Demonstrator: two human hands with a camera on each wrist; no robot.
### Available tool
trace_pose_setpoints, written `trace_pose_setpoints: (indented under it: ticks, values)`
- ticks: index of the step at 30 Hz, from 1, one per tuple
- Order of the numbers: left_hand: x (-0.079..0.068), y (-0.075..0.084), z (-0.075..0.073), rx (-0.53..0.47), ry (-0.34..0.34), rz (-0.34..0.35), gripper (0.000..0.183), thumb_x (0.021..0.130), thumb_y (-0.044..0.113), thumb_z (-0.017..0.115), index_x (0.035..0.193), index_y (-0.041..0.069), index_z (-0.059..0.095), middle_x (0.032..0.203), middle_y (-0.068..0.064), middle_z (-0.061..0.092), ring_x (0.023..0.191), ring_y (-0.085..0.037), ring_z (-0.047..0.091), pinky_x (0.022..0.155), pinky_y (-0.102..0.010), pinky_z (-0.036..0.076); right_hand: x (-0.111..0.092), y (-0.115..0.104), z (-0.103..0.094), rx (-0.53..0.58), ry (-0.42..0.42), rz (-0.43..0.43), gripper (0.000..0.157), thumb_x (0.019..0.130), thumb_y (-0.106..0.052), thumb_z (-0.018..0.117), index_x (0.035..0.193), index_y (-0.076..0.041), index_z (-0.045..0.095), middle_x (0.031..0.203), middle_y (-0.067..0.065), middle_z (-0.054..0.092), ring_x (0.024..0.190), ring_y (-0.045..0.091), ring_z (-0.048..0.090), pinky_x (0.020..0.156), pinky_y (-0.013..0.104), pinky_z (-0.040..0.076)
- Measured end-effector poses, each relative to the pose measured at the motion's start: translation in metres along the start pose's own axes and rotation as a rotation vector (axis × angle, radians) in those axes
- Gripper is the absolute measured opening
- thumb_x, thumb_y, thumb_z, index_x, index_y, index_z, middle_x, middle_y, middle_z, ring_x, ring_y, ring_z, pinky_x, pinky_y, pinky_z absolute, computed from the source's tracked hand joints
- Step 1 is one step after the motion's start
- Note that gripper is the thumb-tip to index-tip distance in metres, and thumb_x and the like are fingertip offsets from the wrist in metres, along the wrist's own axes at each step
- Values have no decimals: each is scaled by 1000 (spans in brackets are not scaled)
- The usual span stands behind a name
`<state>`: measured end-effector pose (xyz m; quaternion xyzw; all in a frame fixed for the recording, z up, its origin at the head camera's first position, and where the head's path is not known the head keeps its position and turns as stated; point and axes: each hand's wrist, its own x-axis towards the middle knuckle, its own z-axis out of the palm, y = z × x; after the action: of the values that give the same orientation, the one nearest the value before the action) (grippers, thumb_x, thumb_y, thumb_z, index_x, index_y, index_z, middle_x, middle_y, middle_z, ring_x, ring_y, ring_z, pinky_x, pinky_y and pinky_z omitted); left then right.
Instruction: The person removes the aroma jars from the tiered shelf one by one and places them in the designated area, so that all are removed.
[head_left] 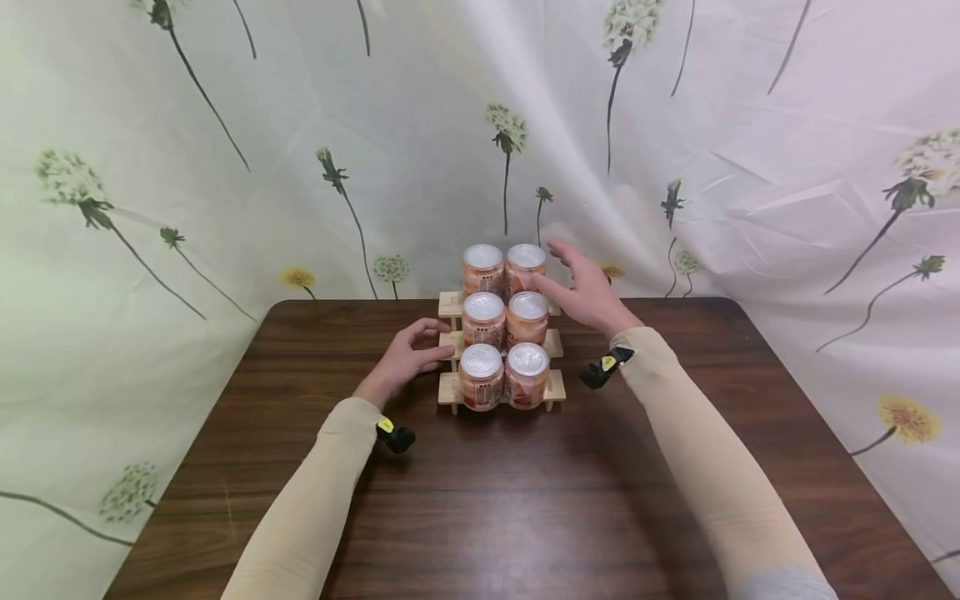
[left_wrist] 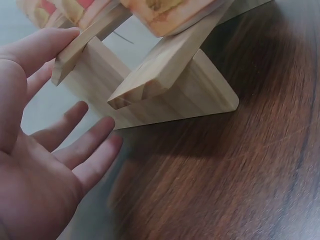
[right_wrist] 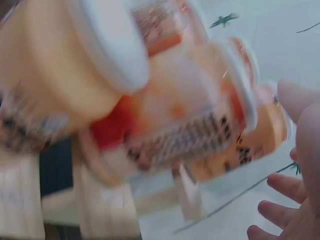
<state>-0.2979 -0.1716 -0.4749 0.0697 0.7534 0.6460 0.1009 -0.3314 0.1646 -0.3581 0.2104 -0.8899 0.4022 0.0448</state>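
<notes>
A three-tier pale wooden rack (head_left: 450, 387) carries several squat jars in two columns, with silvery tops and orange fruit-patterned labels. My left hand (head_left: 405, 357) is at the rack's left side. Its thumb (left_wrist: 52, 40) lies along the end of the middle board (left_wrist: 75, 55), the index finger passes behind that end, and the other fingers spread loosely below. My right hand (head_left: 588, 292) is beside the back right jar (head_left: 527, 260), fingers extended and thumb pointing toward the jars. In the right wrist view, its fingertips (right_wrist: 280, 187) stand apart from the nearest jar (right_wrist: 265, 140).
The rack stands toward the far side of a dark brown wooden table (head_left: 487, 500). Behind the table hangs a pale curtain (head_left: 435, 125) printed with dandelions, close to the far edge. Black wrist cameras (head_left: 395, 435) sit on both sleeves.
</notes>
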Motion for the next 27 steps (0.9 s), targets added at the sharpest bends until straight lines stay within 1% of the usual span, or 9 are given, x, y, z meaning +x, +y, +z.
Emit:
trace_pose_setpoints:
  ticks: [3,5,7,10,13,15,20,24,27]
  values:
    - [-1,0,1,-42,-1,9,35,98,17,77,129,8,62,142,-15,55,127,-30,57,94,-41,59,6,-6,3,37,-9,32,83,99,-59,65,165,-22,32,165,8,41,152,31,37,119,56,36]
    - [-2,-1,2,-70,-3,10,32,98,15,77,126,7,63,139,-14,56,121,-28,61,91,-38,60,9,-9,5,49,-13,47,86,97,-60,67,165,-20,33,165,8,42,152,31,39,118,56,38]
    - [-3,-1,3,-90,1,7,30,98,13,77,125,7,64,136,-13,57,115,-25,64,88,-36,60,13,-13,7,59,-15,53,87,96,-59,70,163,-16,35,164,9,43,150,31,41,117,55,39]
    - [-4,-3,5,-106,6,-4,31,98,13,77,126,9,65,137,-14,55,110,-22,65,86,-35,61,18,-17,9,66,-17,59,85,95,-55,72,160,-12,40,161,12,46,148,33,44,116,53,41]
    - [-4,-5,5,-106,7,-14,33,98,16,77,128,10,64,142,-15,51,112,-24,63,85,-35,60,22,-20,10,68,-15,72,81,96,-51,74,158,-10,43,156,13,49,145,33,47,114,52,43]
    - [-3,-7,5,-105,8,-18,34,98,18,77,128,11,64,145,-15,48,117,-25,60,84,-35,60,24,-21,11,75,-12,81,78,96,-49,75,157,-10,45,153,13,52,142,33,49,112,51,45]
    - [-1,-9,6,-117,13,-17,35,98,20,77,129,12,63,148,-15,48,125,-29,54,83,-35,60,27,-20,13,117,4,104,71,93,-46,79,149,-12,52,142,10,59,137,30,53,108,49,49]
    - [0,-11,7,-128,19,-20,38,98,20,77,132,14,62,149,-16,47,124,-29,55,82,-35,60,28,-20,15,167,23,125,63,92,-44,82,140,-13,57,135,9,62,131,27,56,104,48,50]
    - [0,-13,8,-135,26,-30,39,98,20,77,133,15,61,150,-15,45,121,-27,57,82,-35,60,28,-21,16,204,40,132,61,91,-41,83,137,-11,57,133,9,62,126,27,57,102,47,51]
